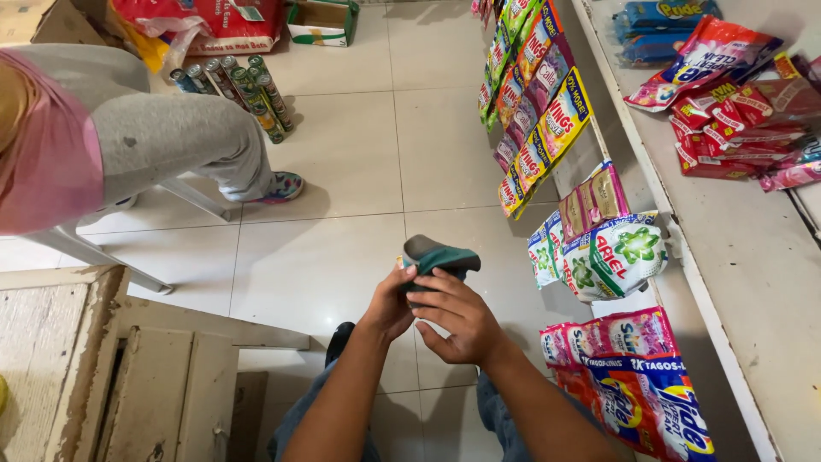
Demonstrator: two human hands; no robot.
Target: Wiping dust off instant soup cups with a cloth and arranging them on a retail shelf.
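Both of my hands meet in the middle of the view over the tiled floor. My left hand (389, 304) grips a dark green and grey scouring sponge (440, 255) from below. My right hand (457, 318) lies across the front of the same sponge, fingers curled around its lower part. A bit of yellow and white packaging shows at the sponge's left edge. My knees in blue jeans are below the forearms.
Another person in grey trousers (175, 133) sits on a white chair at the left. Several cans (244, 85) stand on the floor behind. Sachet strips (534, 103) and detergent bags (611, 252) hang from the white shelf (735, 257) at the right. A wooden cabinet (94, 368) stands lower left.
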